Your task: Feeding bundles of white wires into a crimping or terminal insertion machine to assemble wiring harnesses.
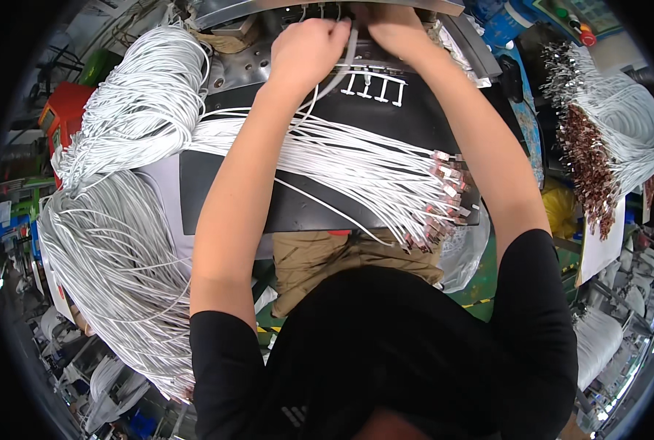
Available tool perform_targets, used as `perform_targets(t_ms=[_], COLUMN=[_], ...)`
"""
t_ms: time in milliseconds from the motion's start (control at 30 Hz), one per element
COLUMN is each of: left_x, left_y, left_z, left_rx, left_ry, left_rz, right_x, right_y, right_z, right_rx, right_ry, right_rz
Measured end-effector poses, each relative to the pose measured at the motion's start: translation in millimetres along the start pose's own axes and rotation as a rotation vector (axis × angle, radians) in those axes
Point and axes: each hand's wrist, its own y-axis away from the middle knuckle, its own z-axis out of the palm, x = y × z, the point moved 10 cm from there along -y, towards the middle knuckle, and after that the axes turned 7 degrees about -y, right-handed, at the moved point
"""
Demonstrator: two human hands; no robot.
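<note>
My left hand (308, 53) is at the metal edge of a machine (327, 13), its fingers closed at the end of a white cable (351, 55). That cable curves down from the fingertips toward the black work surface. My right hand (396, 31) reaches in beside it, partly under the metal edge; its fingers are hidden and blurred. Below both hands lies a white moulded plastic piece (374, 89) with several short prongs. Under my left forearm, a bundle of white cables (349, 158) spreads across the black board (305, 213), with connector ends (444, 194) at the right.
Large coils of white cable (147, 88) hang at the left, with a looser grey-white bundle (121, 271) beneath. At the right hangs another cable bundle (620, 117) with reddish-brown ends. A red box (68, 110) stands at the far left, and a clear plastic bag (465, 253) lies beyond the board's right corner.
</note>
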Motion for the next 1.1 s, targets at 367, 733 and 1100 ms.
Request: perform_targets(t_ms=[367, 733, 1100], left_x=[18, -7, -33], left_y=[-5, 9, 366], left_z=[6, -2, 52], left_rx=[0.395, 0.515, -0.539], left_ry=[-0.399, -0.404, 1.674], left_rz=[0.387, 0.287, -0.552], right_x=[-54, -28, -48], right_y=[19, 26, 409], right_z=[-33, -6, -171], right_rx=[-0.016, -0.127, 0.333], right_ry=[0.026, 0.272, -0.072], right_rz=[0.09, 0.271, 0.638])
